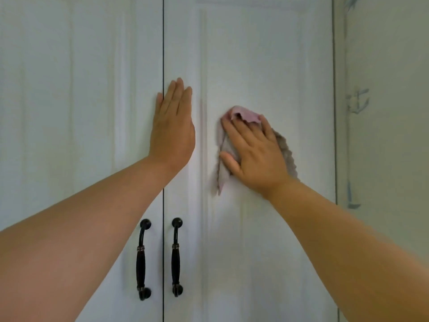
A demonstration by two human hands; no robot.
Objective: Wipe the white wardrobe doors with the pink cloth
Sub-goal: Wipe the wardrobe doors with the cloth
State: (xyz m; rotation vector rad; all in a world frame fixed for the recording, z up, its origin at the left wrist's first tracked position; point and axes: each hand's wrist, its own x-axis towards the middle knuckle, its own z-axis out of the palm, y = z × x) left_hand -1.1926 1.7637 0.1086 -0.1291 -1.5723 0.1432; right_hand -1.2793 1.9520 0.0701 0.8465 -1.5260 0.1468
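Note:
Two white wardrobe doors fill the view, the left door (69, 112) and the right door (267, 54), both closed with a thin dark gap between them. My right hand (255, 154) presses the pink cloth (241, 113) flat against the right door's panel with spread fingers; cloth edges stick out above the fingertips, below the thumb and to the right of the hand. My left hand (173, 126) lies flat with straight fingers across the gap between the doors, at about the same height.
Two dark handles hang low on either side of the gap, the left handle (142, 259) and the right handle (176, 256). A pale wall with a faint blue pattern (383, 112) borders the wardrobe on the right.

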